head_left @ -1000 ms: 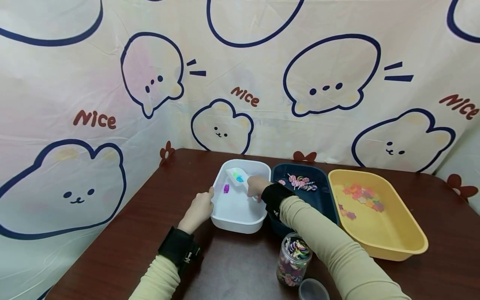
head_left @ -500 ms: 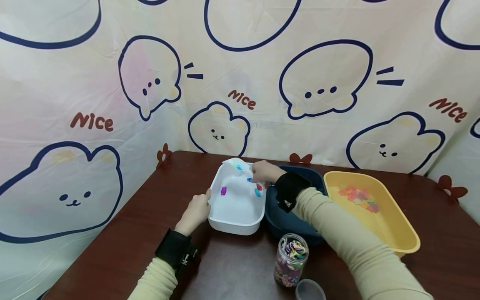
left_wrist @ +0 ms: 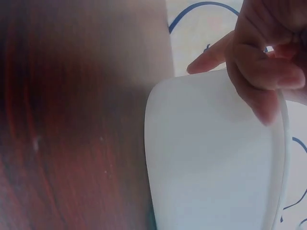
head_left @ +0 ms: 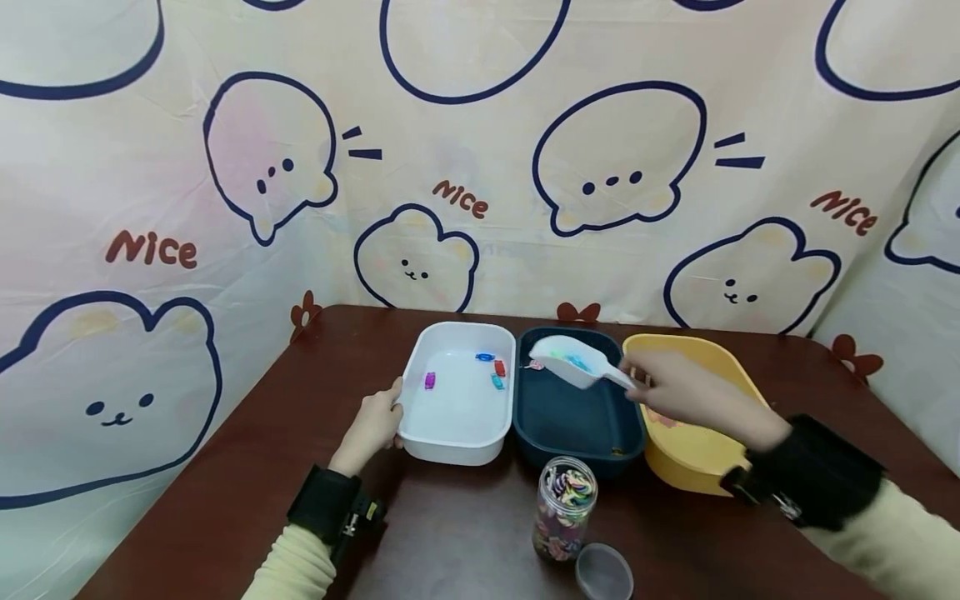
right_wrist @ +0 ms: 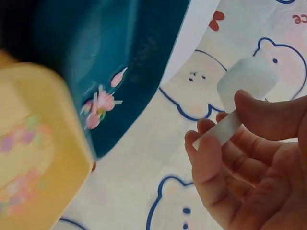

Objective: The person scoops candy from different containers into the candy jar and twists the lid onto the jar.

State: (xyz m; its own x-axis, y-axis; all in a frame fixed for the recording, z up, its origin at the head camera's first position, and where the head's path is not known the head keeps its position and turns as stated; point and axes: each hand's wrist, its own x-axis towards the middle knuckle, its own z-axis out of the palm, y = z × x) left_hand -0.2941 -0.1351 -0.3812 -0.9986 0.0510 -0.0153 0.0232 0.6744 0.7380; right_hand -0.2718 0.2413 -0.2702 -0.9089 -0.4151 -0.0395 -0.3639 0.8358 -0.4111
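My right hand (head_left: 686, 387) pinches the handle of a white scoop (head_left: 561, 357) between thumb and fingers. Some bright green and blue pieces lie in the scoop's bowl, which hangs over the dark blue tub (head_left: 570, 429). My left hand (head_left: 372, 423) grips the left rim of the white tub (head_left: 457, 425); in the left wrist view its fingers (left_wrist: 261, 72) curl over the edge. Inside that tub are several small candy-shaped pieces: a purple one (head_left: 430, 381) at left, a red one (head_left: 499, 367) and blue ones at right. Pink swirled lollipops (right_wrist: 103, 103) lie in the dark blue tub.
A yellow tub (head_left: 693, 467) stands at right, with pale flower-shaped pieces (right_wrist: 19, 189) inside. In front stands an uncovered clear jar (head_left: 562, 517) full of swirly candies, with a clear round lid (head_left: 604, 572) beside it. A printed curtain (head_left: 495, 150) hangs behind the brown table (head_left: 442, 517).
My right hand has lifted the scoop from the white tub and carried it rightward over the dark blue tub. My left hand keeps its hold on the rim. The head view has turned slightly right.
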